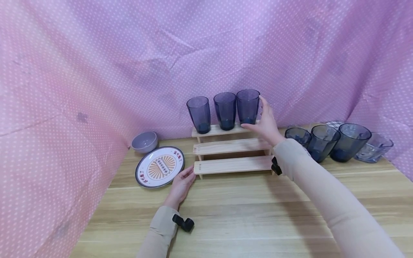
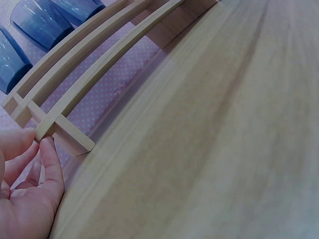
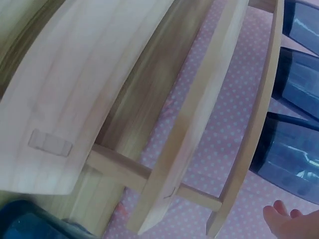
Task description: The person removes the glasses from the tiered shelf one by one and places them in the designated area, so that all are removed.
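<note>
A three-tier wooden shelf rack (image 1: 233,165) stands on the table. Three dark blue-purple glasses are lined up on its top tier: a left glass (image 1: 199,114), a middle glass (image 1: 226,110) and a right glass (image 1: 248,106). My right hand (image 1: 268,123) is beside the right glass, fingers spread near its rim and thumb by its base. In the right wrist view, the fingertips (image 3: 280,208) show just off that glass (image 3: 289,157). My left hand (image 1: 181,184) pinches the left end of the lowest tier between thumb and finger, plain in the left wrist view.
Right of the rack stand several tinted glasses (image 1: 350,143) and a clear glass bowl (image 1: 374,147). To the left lie a patterned plate (image 1: 160,167) and a small grey-purple bowl (image 1: 145,142). A pink dotted cloth (image 1: 155,71) hangs behind the table.
</note>
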The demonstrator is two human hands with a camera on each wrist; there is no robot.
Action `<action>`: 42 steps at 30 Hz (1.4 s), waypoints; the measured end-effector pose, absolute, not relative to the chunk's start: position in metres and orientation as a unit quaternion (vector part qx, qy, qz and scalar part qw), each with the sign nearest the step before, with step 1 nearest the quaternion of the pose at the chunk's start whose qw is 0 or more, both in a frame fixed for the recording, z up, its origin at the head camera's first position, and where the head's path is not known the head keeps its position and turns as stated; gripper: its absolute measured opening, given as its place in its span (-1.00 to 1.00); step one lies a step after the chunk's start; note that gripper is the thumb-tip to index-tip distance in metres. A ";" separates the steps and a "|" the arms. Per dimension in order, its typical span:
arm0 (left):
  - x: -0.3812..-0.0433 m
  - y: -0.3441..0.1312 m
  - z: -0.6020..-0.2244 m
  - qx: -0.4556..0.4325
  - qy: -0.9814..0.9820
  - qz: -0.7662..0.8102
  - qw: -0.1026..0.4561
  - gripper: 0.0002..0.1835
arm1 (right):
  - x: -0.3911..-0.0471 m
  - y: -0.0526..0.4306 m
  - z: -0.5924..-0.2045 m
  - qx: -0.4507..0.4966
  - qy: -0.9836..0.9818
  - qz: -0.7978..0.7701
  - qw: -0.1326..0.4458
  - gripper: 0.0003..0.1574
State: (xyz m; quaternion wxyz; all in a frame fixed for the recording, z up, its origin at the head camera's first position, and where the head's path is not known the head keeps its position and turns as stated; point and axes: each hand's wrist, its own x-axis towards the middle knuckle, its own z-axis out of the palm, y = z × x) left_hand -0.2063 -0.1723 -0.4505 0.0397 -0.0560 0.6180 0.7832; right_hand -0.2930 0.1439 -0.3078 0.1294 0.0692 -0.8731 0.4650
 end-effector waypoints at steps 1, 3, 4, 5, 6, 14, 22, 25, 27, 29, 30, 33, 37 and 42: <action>-0.206 -0.172 -0.451 -0.059 0.618 0.783 0.039 -0.50 | -0.293 0.144 -0.308 0.070 -0.873 0.464 0.130 0.42; -0.206 -0.173 -0.452 -0.058 0.618 0.783 0.040 -0.50 | -0.294 0.144 -0.308 0.072 -0.873 0.464 0.130 0.40; -0.206 -0.173 -0.452 -0.057 0.619 0.783 0.040 -0.50 | -0.295 0.144 -0.308 0.072 -0.872 0.466 0.130 0.39; -0.206 -0.173 -0.452 -0.057 0.619 0.782 0.040 -0.50 | -0.295 0.144 -0.308 0.072 -0.871 0.467 0.133 0.37; -0.206 -0.173 -0.452 -0.056 0.619 0.783 0.039 -0.50 | -0.296 0.144 -0.308 0.073 -0.870 0.468 0.136 0.35; -0.204 -0.173 -0.453 -0.055 0.617 0.785 0.036 -0.49 | -0.308 0.139 -0.311 0.081 -0.855 0.482 0.171 0.26; -0.205 -0.173 -0.452 -0.051 0.617 0.785 0.034 -0.48 | -0.314 0.132 -0.309 0.063 -0.853 0.484 0.185 0.21; -0.205 -0.173 -0.452 -0.050 0.619 0.783 0.035 -0.48 | -0.315 0.130 -0.309 0.056 -0.857 0.473 0.197 0.19; -0.205 -0.173 -0.452 -0.053 0.617 0.784 0.037 -0.48 | -0.315 0.129 -0.310 0.052 -0.857 0.470 0.207 0.19; -0.205 -0.173 -0.451 -0.053 0.619 0.783 0.037 -0.48 | -0.316 0.128 -0.311 0.051 -0.855 0.468 0.216 0.17; -0.204 -0.173 -0.451 -0.052 0.619 0.783 0.037 -0.48 | -0.316 0.128 -0.312 0.051 -0.854 0.469 0.221 0.17; -0.204 -0.173 -0.451 -0.055 0.619 0.783 0.038 -0.48 | -0.316 0.127 -0.315 0.049 -0.849 0.471 0.235 0.15; -0.204 -0.173 -0.451 -0.054 0.619 0.782 0.041 -0.48 | -0.317 0.125 -0.318 0.050 -0.838 0.477 0.260 0.15; -0.204 -0.172 -0.450 -0.047 0.619 0.783 0.040 -0.47 | -0.319 0.122 -0.320 0.049 -0.825 0.490 0.278 0.13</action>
